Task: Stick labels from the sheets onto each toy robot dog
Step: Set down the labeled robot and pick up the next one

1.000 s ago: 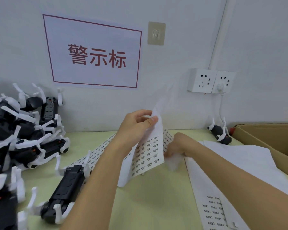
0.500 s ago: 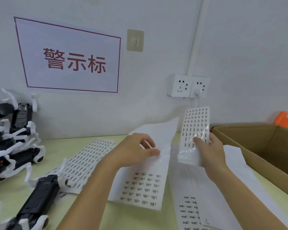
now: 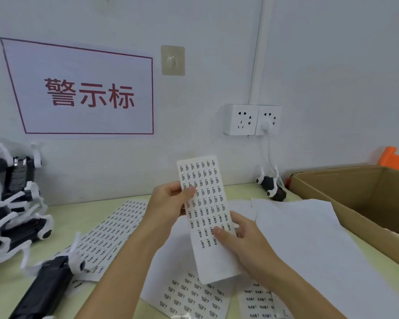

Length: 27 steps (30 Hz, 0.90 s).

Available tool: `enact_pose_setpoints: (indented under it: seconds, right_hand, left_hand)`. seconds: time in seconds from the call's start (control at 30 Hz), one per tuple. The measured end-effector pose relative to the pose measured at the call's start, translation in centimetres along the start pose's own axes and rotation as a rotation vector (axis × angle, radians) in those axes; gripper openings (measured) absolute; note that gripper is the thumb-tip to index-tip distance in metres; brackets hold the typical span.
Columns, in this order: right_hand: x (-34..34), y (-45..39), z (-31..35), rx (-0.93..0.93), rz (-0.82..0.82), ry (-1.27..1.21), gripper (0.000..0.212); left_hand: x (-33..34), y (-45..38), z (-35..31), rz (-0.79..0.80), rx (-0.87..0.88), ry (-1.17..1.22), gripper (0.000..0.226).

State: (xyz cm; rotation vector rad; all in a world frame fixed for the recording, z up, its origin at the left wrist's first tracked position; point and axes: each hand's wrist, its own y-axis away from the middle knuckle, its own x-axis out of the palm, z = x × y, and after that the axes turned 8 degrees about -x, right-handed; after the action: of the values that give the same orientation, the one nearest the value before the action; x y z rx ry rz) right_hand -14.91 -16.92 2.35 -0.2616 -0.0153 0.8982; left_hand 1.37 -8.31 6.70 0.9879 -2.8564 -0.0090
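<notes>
Both hands pinch one label strip (image 3: 205, 210) upright above the surface (image 3: 115, 302): left hand (image 3: 168, 203) fingers on its left edge, right hand (image 3: 244, 245) on its lower part; toy robot dog (image 3: 46, 288) lies lower left.

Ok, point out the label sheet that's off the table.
The narrow label sheet held upright between left hand and right hand; the other sheets lie flat.

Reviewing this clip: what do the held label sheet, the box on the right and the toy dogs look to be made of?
The label sheet, held by both hands, looks like thin white paper, probably glossy backing: it bends slightly and shines near the bottom. The box looks like brown matte corrugated cardboard with raw flap edges. The toy dogs look like moulded plastic, black bodies with white legs, faintly glossy.
</notes>
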Motion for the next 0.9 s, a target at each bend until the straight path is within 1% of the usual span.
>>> enact_pose_setpoints:
  seconds: [0.2,0.3,0.37,0.43,0.5,0.6,0.67,0.73,0.77,0.8,0.83,0.87,0.9]
  right_hand:
    - [-0.6,0.2,-0.7,-0.015,-0.036,0.003,0.017]
    - [-1.1,0.1,-0.5,-0.011,-0.049,0.045,0.018]
    - [-2.1,-0.1,-0.1,-0.017,-0.109,0.082,0.019]
    - [-3.3,-0.5,0.0,-0.006,-0.21,0.083,0.017]
    - [-4.3,-0.7,-0.2,0.011,-0.283,0.086,0.015]
    - [-5.0,-0.8,-0.7,0.041,-0.332,0.085,0.01]
    - [-5.0,-0.9,-0.9,0.062,-0.363,0.06,0.007]
    - [-4.5,-0.9,-1.1,0.08,-0.436,0.021,0.007]
    - [-3.9,-1.0,-1.1,0.087,-0.475,-0.002,0.008]
    - [-3.2,-1.1,-0.9,0.096,-0.495,-0.03,0.009]
    - [-2.5,-1.1,-0.7,0.11,-0.472,-0.048,0.011]
    - [-1.8,-0.9,-0.4,0.126,-0.405,-0.033,0.015]
    - [-1.3,-0.7,-0.2,0.141,-0.31,0.026,0.024]
  left_hand:
    - [-0.2,-0.2,0.3,0.026,0.018,0.034,0.015]
    - [-0.5,-0.5,0.4,0.008,0.033,0.042,0.025]
    - [-1.0,-0.7,0.6,-0.034,0.022,0.058,0.032]
    - [-1.4,-0.8,0.7,-0.04,0.003,0.072,0.033]
    - [-1.6,-0.8,0.8,0.002,-0.025,0.053,0.029]
    - [-1.4,-0.7,0.8,0.045,-0.057,0.04,0.024]
    - [-1.3,-0.6,0.7,0.024,-0.069,0.088,0.02]
    - [-1.2,-0.4,0.6,-0.001,-0.102,0.117,0.02]
    - [-1.1,-0.3,0.5,0.011,-0.132,0.063,0.022]
    - [-1.0,-0.2,0.6,0.04,-0.17,-0.04,0.025]
    - [-0.9,-0.1,0.8,0.075,-0.214,-0.148,0.029]
    - [-0.8,0.0,1.0,0.097,-0.261,-0.227,0.035]
    - [-0.8,0.0,1.1,0.098,-0.301,-0.265,0.041]
